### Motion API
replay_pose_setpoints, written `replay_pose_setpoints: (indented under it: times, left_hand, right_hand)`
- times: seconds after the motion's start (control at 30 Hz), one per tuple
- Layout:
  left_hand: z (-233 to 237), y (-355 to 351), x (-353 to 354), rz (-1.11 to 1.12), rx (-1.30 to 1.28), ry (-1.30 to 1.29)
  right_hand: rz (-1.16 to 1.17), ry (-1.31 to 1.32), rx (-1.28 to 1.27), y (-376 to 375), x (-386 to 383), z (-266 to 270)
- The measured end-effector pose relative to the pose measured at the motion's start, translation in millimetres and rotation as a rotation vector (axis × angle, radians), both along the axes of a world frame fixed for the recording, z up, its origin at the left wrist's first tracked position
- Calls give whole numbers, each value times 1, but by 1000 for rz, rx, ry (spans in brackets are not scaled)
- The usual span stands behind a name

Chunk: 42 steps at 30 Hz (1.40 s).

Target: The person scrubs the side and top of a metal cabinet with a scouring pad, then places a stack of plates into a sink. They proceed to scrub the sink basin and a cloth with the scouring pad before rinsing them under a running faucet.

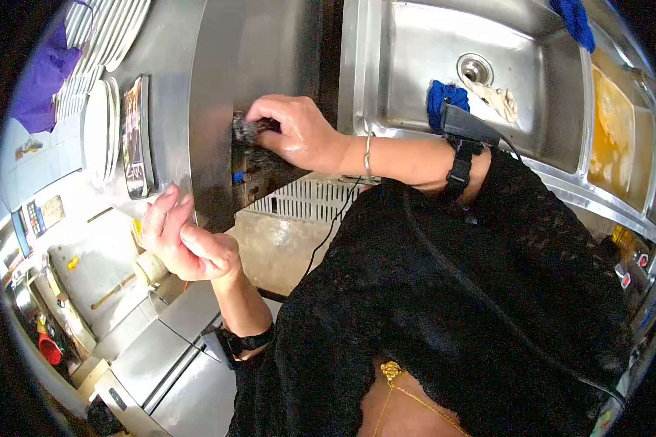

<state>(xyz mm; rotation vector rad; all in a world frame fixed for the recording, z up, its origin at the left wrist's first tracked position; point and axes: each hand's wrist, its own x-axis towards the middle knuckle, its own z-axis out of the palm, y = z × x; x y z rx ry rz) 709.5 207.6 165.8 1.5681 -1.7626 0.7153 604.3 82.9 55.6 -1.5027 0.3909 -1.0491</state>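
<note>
My right hand [291,131] is closed around a grey steel wool scrubber [245,130]. It presses the scrubber against the stainless steel surface [262,58], close to a dark, dirty lower edge. A small blue bit [237,177] lies just below the scrubber. My left hand [189,237] is held by the corner of the steel counter, palm turned up and fingers loosely extended, with nothing in it. Close by, a phone-like device [135,138] with a dark edge and a picture on its face rests on the counter.
On the right is a steel sink [415,58] with a blue cloth [447,98] and a beige cloth [496,100]. Yellowish liquid [611,131] sits in another basin. White plates [102,131] and a purple cloth [47,87] are at left. A slotted crate [299,200] stands below.
</note>
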Motion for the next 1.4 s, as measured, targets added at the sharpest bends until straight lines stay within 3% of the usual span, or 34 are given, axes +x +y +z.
replay_pose_setpoints:
  times: [0.07, 0.23, 0.33, 0.43, 0.53, 0.67, 0.87, 0.97, 1.07, 1.1, 1.13, 1.2, 1.23, 1.37, 1.4]
  left_hand:
    - [1, 0, 0, -5, 6, 2]
    - [4, 1, -2, -26, -2, -2]
    - [4, 2, -2, -14, 26, -8]
    - [5, 1, -3, -17, 12, -22]
    - [2, 0, -3, -62, -12, -19]
    - [0, -1, -4, -105, -71, 17]
    - [5, 2, -2, -67, -52, -28]
    - [10, 8, -3, -65, -67, -26]
    - [12, 22, 0, -70, -110, 33]
    - [15, 28, 2, -79, -118, 24]
    - [16, 33, 4, -71, -126, 23]
    - [16, 42, 11, -64, -131, 44]
    - [16, 47, 12, -59, -127, 43]
    - [19, 59, 13, -6, -114, 49]
    - [20, 60, 14, -3, -108, 39]
  right_hand:
    - [-65, 34, -84, 0, -1, -24]
    - [7, 470, 73, -8, -10, -68]
    - [-48, 249, -24, 6, -9, -30]
    - [-17, 211, -2, 4, -9, -10]
    - [-47, 241, -4, 5, -9, -34]
    - [-25, 519, 23, 8, -9, -86]
    - [-59, 293, -17, 16, -15, -2]
    - [-87, 242, -111, 9, -10, -13]
    - [-33, 662, -77, -16, -9, -75]
    - [9, 742, -89, -19, -13, -70]
    - [-1, 733, -101, -24, -9, -65]
    - [-339, 217, 77, -28, -3, -42]
    - [-460, 151, 104, -36, 2, -24]
    - [-398, -191, 167, -44, 11, 32]
    - [-421, -152, 50, -29, 13, 36]
